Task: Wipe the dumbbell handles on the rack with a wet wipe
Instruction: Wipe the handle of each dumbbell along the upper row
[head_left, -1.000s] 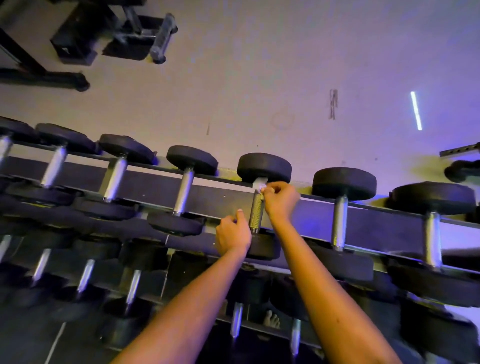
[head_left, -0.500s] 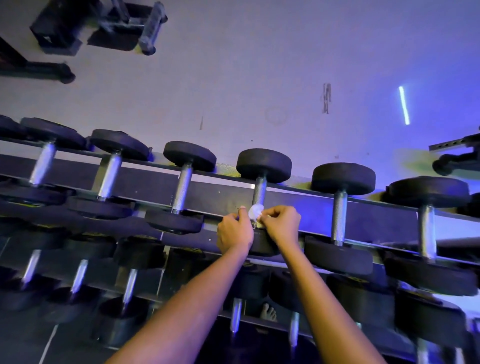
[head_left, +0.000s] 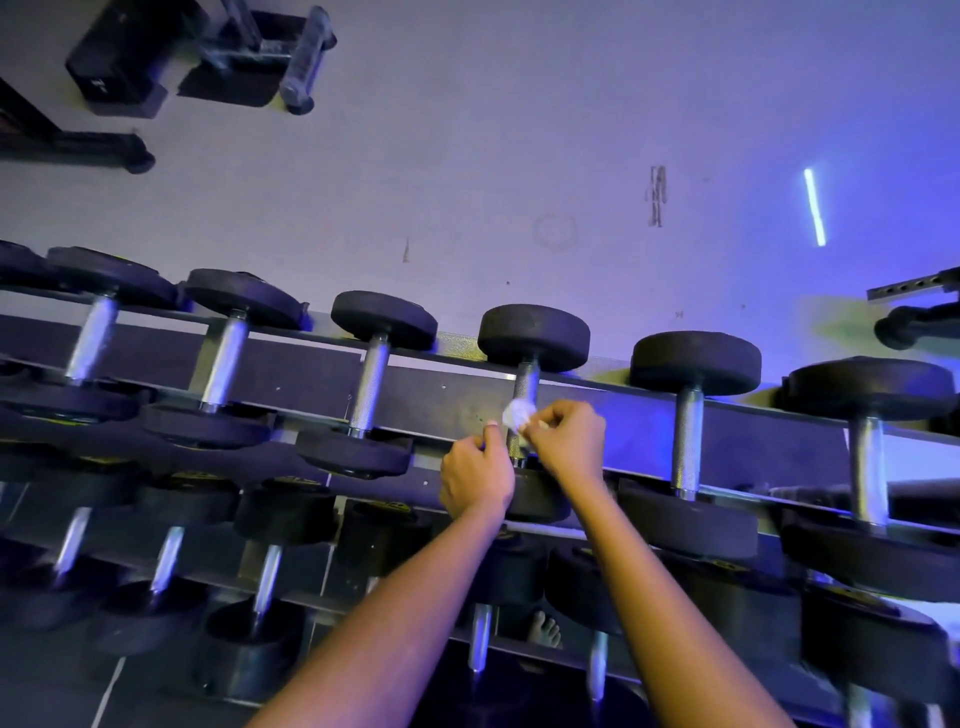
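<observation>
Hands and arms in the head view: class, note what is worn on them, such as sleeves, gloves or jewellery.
Nothing worn shows. The left hand and right hand are ungloved, both forearms bare to the frame edge: no sleeves, watch or bands.

Dumbbell handles (head_left: 688, 441) are bright knurled metal, shiny yet rough; the heads (head_left: 533, 335) look matt black rubber. The rack (head_left: 311, 376) is dark, dull metal. The wet wipe (head_left: 518, 414) is white, soft and crumpled. The floor (head_left: 519, 130) is pale, smooth, scuffed

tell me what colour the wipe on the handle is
White; the wet wipe shows best in the head view.
</observation>
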